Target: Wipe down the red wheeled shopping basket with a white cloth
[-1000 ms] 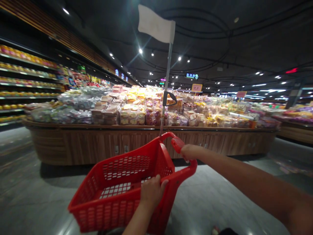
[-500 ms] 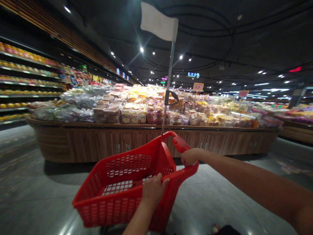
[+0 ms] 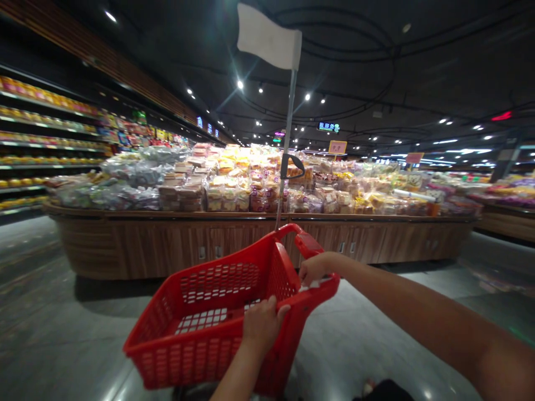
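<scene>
Head view: red basket cart point(image 3: 209, 312) sits on the grey floor point(image 3: 62, 334), just short of the wooden display island point(image 3: 167, 245). Left hand point(image 3: 261, 326) clamped on the near rim. Right hand point(image 3: 314, 268) closed around the red handle point(image 3: 321, 287). White flag point(image 3: 267, 39) on a pole point(image 3: 286, 150) stands at the cart's far end.

My red cart point(image 3: 209, 312) is shiny plastic with lots of little holes. Its pole point(image 3: 288, 145) is smooth grey metal, and the white flag point(image 3: 267, 40) on top looks like soft cloth. The big stand point(image 3: 167, 245) is brown wood with lines. The bags point(image 3: 234, 184) on it are shiny clear plastic. The grey floor point(image 3: 50, 323) is smooth and glossy.
</scene>
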